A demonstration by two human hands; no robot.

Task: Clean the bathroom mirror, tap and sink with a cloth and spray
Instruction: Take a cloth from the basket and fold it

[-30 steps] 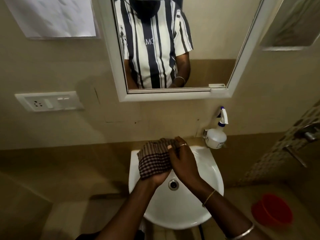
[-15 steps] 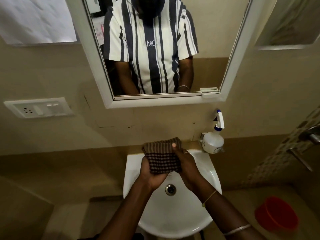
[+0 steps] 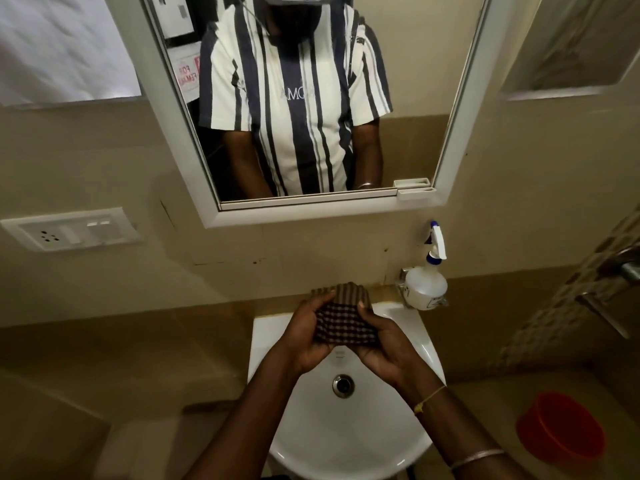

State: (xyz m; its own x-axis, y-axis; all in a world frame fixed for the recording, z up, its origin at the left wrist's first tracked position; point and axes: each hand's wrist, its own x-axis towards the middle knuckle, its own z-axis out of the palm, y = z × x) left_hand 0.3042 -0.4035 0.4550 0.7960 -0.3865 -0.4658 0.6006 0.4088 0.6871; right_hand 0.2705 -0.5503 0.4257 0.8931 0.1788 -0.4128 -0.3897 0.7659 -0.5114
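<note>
A folded brown checked cloth (image 3: 343, 318) is held over the back of the white sink (image 3: 346, 427) by both hands. My left hand (image 3: 304, 336) grips its left side and my right hand (image 3: 384, 344) grips its right side. The tap is hidden behind the cloth and hands. A white spray bottle (image 3: 426, 284) with a blue-tipped trigger stands on the sink's back right corner. The white-framed mirror (image 3: 415, 140) hangs on the wall above and reflects a person in a striped shirt.
A white switch and socket plate (image 3: 65, 230) is on the wall at the left. A red bucket (image 3: 561, 433) stands on the floor at the right. A metal shower fitting (image 3: 620, 265) juts from the tiled right wall. The drain (image 3: 343, 385) shows in the basin.
The cloth went from draped over my left hand to folded and held between both hands. The view tilted up, showing more of the mirror.
</note>
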